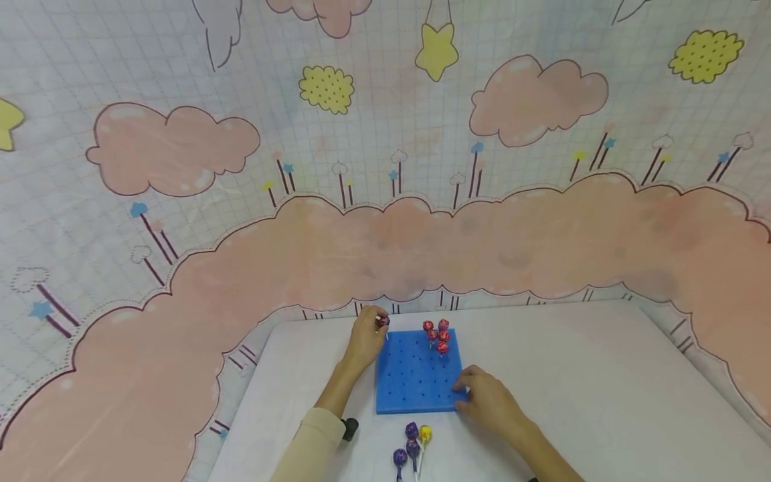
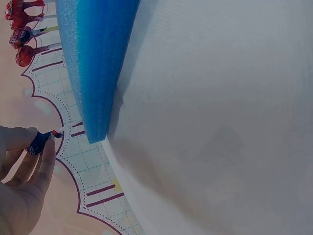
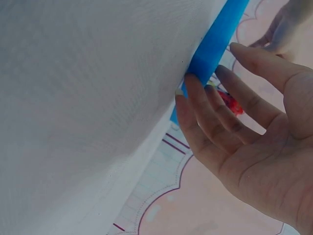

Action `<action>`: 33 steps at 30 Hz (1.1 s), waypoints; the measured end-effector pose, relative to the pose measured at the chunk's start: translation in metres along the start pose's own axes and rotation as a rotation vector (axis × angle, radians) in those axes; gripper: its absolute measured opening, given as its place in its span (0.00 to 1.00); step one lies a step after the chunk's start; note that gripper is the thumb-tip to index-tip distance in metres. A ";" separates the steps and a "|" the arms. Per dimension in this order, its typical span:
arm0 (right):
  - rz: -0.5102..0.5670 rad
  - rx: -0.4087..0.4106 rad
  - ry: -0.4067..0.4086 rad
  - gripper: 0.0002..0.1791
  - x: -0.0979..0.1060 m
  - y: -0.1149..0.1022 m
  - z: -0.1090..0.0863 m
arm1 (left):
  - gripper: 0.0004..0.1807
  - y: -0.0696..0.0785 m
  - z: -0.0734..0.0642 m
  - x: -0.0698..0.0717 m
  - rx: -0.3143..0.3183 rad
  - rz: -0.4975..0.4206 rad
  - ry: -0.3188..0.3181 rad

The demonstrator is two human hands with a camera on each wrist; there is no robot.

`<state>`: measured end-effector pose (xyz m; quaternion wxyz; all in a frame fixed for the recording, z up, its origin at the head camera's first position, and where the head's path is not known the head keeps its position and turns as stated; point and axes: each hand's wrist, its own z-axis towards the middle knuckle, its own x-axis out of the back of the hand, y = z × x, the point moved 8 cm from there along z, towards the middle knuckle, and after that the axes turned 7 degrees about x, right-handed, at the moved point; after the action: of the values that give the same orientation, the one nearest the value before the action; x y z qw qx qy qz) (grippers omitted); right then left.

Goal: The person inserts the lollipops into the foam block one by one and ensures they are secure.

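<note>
Pinching a dark lollipop (image 1: 383, 322) between thumb and fingers, the left hand (image 1: 365, 338) is at the upper left corner of the blue board (image 1: 415, 375), low centre in the head frame. Well apart from it, the right hand (image 1: 489, 402) has its fingers loosely extended at the board's lower right edge. Red lollipops (image 1: 442, 337) stand upper right on the board; purple lollipops (image 1: 412, 447) and a yellow lollipop (image 1: 425, 434) lie bottom centre on the counter (image 1: 542, 361).

Room over the board (image 1: 415, 372) — red lollipops (image 1: 444, 336) block far-right.
</note>
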<state>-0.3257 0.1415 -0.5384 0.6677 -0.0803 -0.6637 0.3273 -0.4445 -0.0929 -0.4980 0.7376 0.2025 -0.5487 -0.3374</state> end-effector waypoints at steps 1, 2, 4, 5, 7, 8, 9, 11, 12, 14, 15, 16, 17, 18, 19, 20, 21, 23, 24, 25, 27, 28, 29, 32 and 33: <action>-0.001 0.002 0.003 0.11 0.000 0.000 0.001 | 0.12 0.000 0.001 -0.001 0.000 0.002 -0.004; -0.004 0.006 0.006 0.11 0.001 -0.001 0.001 | 0.12 -0.001 0.002 -0.002 -0.002 0.002 -0.008; -0.005 0.013 0.010 0.11 0.001 -0.001 0.003 | 0.12 -0.001 0.004 -0.003 -0.001 0.002 -0.017; -0.007 0.018 0.011 0.11 0.002 0.000 0.004 | 0.12 -0.001 0.005 -0.004 0.002 0.006 -0.019; -0.008 0.026 0.013 0.11 0.002 0.001 0.006 | 0.11 -0.001 0.006 -0.005 0.005 0.010 -0.023; -0.008 0.026 0.012 0.11 0.002 0.002 0.007 | 0.11 -0.001 0.007 -0.006 0.008 0.013 -0.024; -0.007 0.025 0.012 0.11 0.002 0.003 0.008 | 0.11 -0.002 0.007 -0.006 0.013 0.018 -0.025; -0.004 0.024 0.011 0.11 0.002 0.004 0.010 | 0.11 -0.002 0.008 -0.007 0.022 0.023 -0.026; -0.002 0.024 0.011 0.11 0.003 0.004 0.011 | 0.11 -0.003 0.009 -0.007 0.022 0.027 -0.024; 0.000 0.027 0.012 0.11 0.003 0.006 0.013 | 0.11 -0.003 0.010 -0.008 0.022 0.030 -0.020; 0.002 0.028 0.013 0.11 0.004 0.006 0.014 | 0.11 -0.003 0.011 -0.009 0.018 0.028 -0.017; 0.002 0.029 0.014 0.11 0.004 0.007 0.014 | 0.11 -0.004 0.012 -0.009 0.016 0.027 -0.015; 0.002 0.032 0.015 0.11 0.004 0.008 0.015 | 0.10 -0.004 0.012 -0.010 0.011 0.027 -0.011; 0.001 0.034 0.016 0.11 0.005 0.009 0.016 | 0.10 -0.004 0.013 -0.010 0.007 0.025 -0.008; 0.001 0.035 0.016 0.11 0.005 0.008 0.016 | 0.10 -0.004 0.013 -0.010 0.007 0.024 -0.005; 0.000 0.035 0.016 0.11 0.004 0.008 0.016 | 0.10 -0.004 0.013 -0.009 0.006 0.026 -0.004; 0.000 0.035 0.016 0.11 0.004 0.008 0.016 | 0.10 -0.004 0.013 -0.009 0.002 0.031 -0.001; -0.003 0.036 0.018 0.11 0.004 0.008 0.015 | 0.10 -0.004 0.012 -0.008 0.005 0.047 -0.001; -0.003 0.035 0.019 0.11 0.004 0.008 0.015 | 0.10 -0.003 0.012 -0.008 0.006 0.060 -0.002; -0.004 0.036 0.020 0.11 0.004 0.009 0.015 | 0.11 -0.003 0.012 -0.008 0.006 0.073 -0.002; -0.005 0.037 0.023 0.11 0.004 0.009 0.015 | 0.12 -0.001 0.012 -0.007 -0.002 0.099 0.000; -0.006 0.038 0.025 0.11 0.004 0.009 0.015 | 0.13 0.000 0.011 -0.006 -0.006 0.111 0.000; -0.005 0.039 0.026 0.11 0.004 0.009 0.015 | 0.14 0.001 0.011 -0.005 -0.015 0.122 0.002; -0.004 0.040 0.028 0.11 0.004 0.008 0.014 | 0.17 0.006 0.009 -0.001 -0.032 0.147 0.005; -0.005 0.040 0.029 0.11 0.004 0.008 0.014 | 0.18 0.008 0.008 0.000 -0.032 0.156 0.003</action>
<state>-0.3420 0.1454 -0.5381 0.6795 -0.0699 -0.6477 0.3376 -0.4496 -0.0873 -0.4902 0.7656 0.1481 -0.5563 -0.2873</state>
